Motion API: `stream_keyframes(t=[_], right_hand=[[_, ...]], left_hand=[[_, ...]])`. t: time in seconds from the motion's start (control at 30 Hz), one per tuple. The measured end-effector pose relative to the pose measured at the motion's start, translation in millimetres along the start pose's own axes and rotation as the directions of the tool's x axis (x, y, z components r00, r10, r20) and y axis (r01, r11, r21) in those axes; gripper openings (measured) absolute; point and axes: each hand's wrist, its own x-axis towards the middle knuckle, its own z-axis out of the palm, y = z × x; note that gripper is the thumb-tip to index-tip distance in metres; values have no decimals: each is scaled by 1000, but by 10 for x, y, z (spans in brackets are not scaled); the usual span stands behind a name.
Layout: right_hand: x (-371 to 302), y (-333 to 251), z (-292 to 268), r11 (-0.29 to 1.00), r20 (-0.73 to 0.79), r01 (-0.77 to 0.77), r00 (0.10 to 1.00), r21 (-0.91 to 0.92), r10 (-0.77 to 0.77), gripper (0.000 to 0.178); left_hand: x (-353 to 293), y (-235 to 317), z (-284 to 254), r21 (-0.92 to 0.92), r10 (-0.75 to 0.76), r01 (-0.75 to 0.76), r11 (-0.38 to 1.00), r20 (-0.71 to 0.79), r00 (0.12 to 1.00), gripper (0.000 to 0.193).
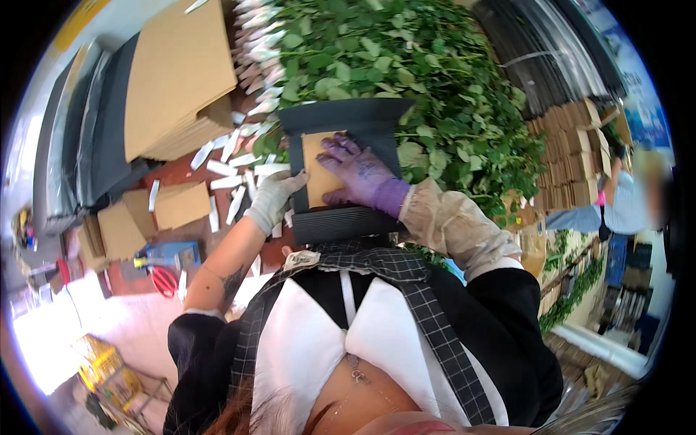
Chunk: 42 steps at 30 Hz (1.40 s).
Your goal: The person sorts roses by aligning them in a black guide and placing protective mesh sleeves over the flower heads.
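Note:
In front of my body lies a black corrugated sheet (348, 112), its far and near edges folded up. On it rests a flat brown cardboard piece (313, 174). My right hand (366, 174), in a purple glove with a pale sleeve cover, is pressed flat over that cardboard with its fingers spread. A white glove covers my left hand (272, 197), which grips the left edge of the black sheet, thumb on top near the cardboard; its other fingers are mostly hidden. Leafy green stems (428, 87) are heaped just beyond and to the right of the sheet.
White paper strips (221, 168) are strewn at the left, near folded cardboard (181, 206), red-handled scissors (164, 283) and a blue box (174, 253). Large cardboard sheets (177, 80) stand far left. Bundled dark sheets (554, 58) and stacked cardboard (569, 159) lie right, with another person (627, 199) beyond.

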Motion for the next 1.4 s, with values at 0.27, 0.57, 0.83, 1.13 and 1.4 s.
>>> stream_keyframes(t=[0.27,0.57,0.83,1.13,1.4], right_hand=[[62,4,46,1000,16,-22,1000,19,22,77],[-45,158,160,976,-66,30,998,214,-16,69],[-23,78,66,992,-102,14,995,125,-2,68],[-310,-144,-64,657,-235,44,950,752,206,68],[-738,322,-923,429,-815,718,573,548,83,32]], left_hand=[[161,-105,-133,249,34,-10,968,-93,995,40],[16,-9,37,434,374,-309,846,-73,924,43],[-6,-34,59,305,262,-209,929,-146,954,35],[-173,32,193,149,259,-243,958,-99,961,30],[-658,282,55,333,538,-889,314,709,456,36]])
